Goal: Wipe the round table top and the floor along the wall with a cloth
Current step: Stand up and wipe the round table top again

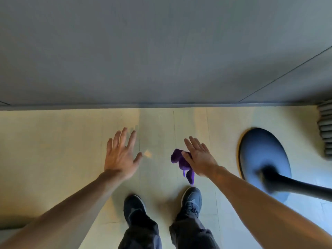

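The cloth (182,163) is a deep purple, crumpled into a loose bunch with one tail trailing toward the person's right shoe (192,200). It sits under the thumb side of the right hand (199,159), just left of the palm, and whether it hangs in the air or lies on the floor cannot be told.

The pale tiled floor (71,141) runs ahead of both hands to a grey skirting edge where the wall (161,51) begins. Between the two hands the tiles lie bare, and left of the left hand (121,155) the floor is open too. To the right of the right hand stands the round dark base (255,155) of a table, its black post (296,186) slanting out of frame; beyond it a ribbed grey object (326,132) lies near the wall.

The right hand is flat, fingers straight and together, thumb touching the cloth without a clear grip. The left hand is spread wide, palm down, holding nothing.
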